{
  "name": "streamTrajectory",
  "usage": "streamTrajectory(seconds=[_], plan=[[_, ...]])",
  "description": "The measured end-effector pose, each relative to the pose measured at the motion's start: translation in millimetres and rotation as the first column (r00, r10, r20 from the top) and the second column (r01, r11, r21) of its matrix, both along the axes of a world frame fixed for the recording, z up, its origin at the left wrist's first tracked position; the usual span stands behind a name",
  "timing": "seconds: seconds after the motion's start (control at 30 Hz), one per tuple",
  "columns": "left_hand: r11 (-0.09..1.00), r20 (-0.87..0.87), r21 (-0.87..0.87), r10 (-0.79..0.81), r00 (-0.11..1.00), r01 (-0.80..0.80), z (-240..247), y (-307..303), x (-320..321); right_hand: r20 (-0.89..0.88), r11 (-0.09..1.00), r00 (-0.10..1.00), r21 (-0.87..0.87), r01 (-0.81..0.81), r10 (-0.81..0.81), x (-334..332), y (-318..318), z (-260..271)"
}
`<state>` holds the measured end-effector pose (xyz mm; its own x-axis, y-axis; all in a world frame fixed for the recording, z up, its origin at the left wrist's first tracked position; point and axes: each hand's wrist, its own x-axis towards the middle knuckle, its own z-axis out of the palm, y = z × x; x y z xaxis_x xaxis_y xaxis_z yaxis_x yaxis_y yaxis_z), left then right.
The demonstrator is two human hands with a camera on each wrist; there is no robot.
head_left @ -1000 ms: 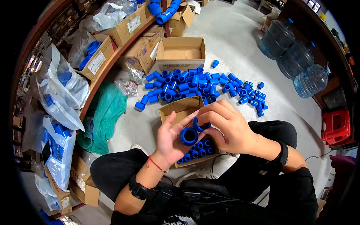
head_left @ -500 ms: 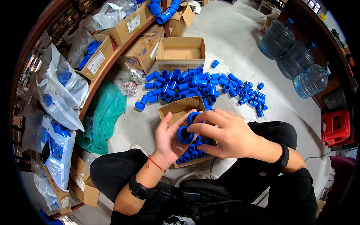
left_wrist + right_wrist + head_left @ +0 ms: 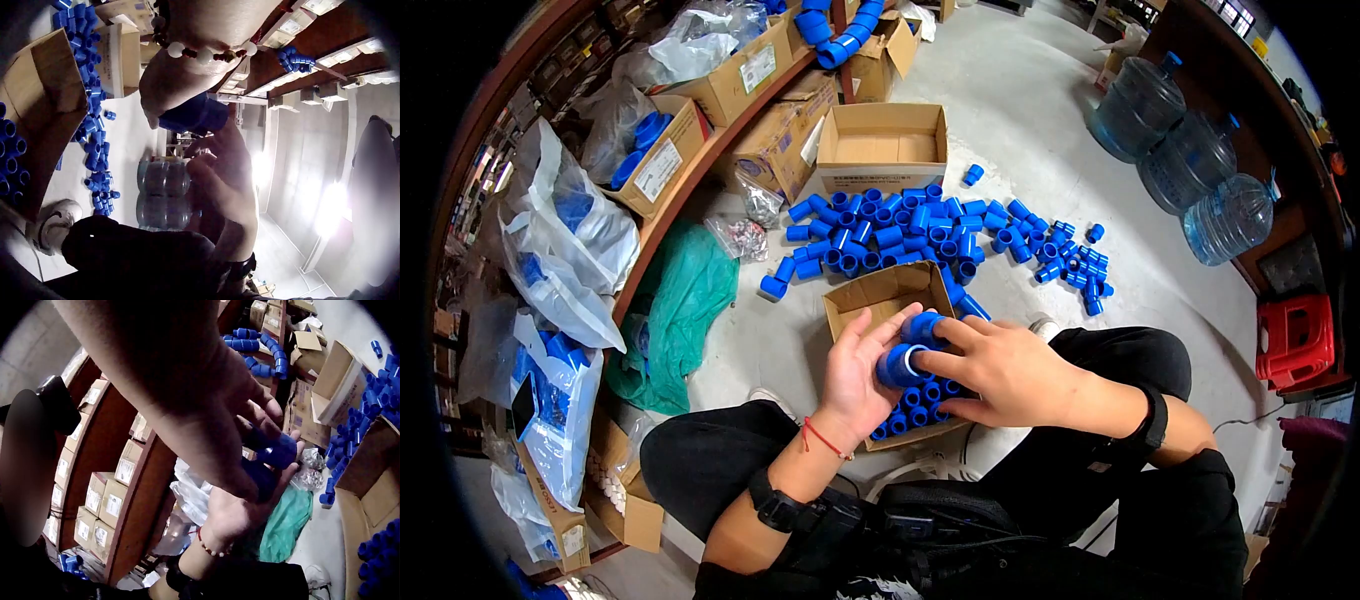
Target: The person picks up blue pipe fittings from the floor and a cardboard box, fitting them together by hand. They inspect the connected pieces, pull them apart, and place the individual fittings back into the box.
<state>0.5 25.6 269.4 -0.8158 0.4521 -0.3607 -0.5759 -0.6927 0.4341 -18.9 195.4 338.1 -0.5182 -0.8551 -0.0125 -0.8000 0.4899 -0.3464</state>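
Note:
Two blue pipe fittings lie side by side on the left hand: the nearer fitting (image 3: 897, 368) and the farther fitting (image 3: 923, 328). The left hand (image 3: 850, 375) is palm up, its thumb and fingers extended beneath them. From the right, the right hand (image 3: 1020, 375) grips the fittings with bent fingers. The left wrist view has a dark blue fitting (image 3: 194, 115) between the left hand (image 3: 178, 75) and right hand (image 3: 225, 181). In the right wrist view the right hand (image 3: 206, 425) partly hides the fittings (image 3: 281, 453) over the left palm (image 3: 234, 515).
Below the hands, a cardboard box (image 3: 870, 295) holds small blue fittings (image 3: 915, 400). Beyond it lie a loose pile of fittings (image 3: 890, 237) and another box (image 3: 880, 178). Shelves and a green bag (image 3: 685, 320) are left; water bottles (image 3: 1140, 105) and a red stool (image 3: 1295, 340) are right.
The farther fitting has moved from the right hand's grip onto the left fingers beside the nearer one. The nearer fitting has turned, its opening now toward the right fingers.

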Motion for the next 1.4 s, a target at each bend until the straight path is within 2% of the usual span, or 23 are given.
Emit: streamTrajectory(seconds=[0.13, 0.6, 0.73, 0.9, 1.17, 1.4], plan=[[0.998, 0.038, 0.053, 0.021, 0.999, -0.023, 3.4, 3.0, 1.1, 0.042, 0.998, 0.999, 0.057, -0.009, 0.007, 2.0, 1.5, -7.0], [0.997, -0.004, 0.081, -0.010, 1.000, 0.011, 4.7, -0.8, 0.2, 0.086, 0.996, 0.996, -0.080, 0.041, -0.034, -2.0, -1.0, -2.9], [0.975, 0.014, 0.223, 0.018, 1.000, -0.021, 3.6, -1.5, 0.6, 0.012, 0.984, 0.998, -0.163, -0.065, 0.068, -2.2, -2.6, -1.2], [0.915, -0.008, 0.403, 0.031, 0.999, -0.025, 11.3, 2.1, 1.6, -0.070, 0.977, 0.989, -0.161, -0.140, 0.130, 3.9, -5.7, -0.4], [0.908, -0.014, 0.420, 0.020, 1.000, -0.013, 11.2, 6.3, 4.6, -0.050, 0.991, 0.994, -0.083, -0.102, 0.098, 6.0, -5.7, 2.0], [0.908, -0.027, 0.418, 0.048, 0.998, -0.032, 14.8, 7.9, 4.4, -0.068, 0.990, 0.993, -0.100, -0.103, 0.096, 4.8, -5.0, 3.2]])
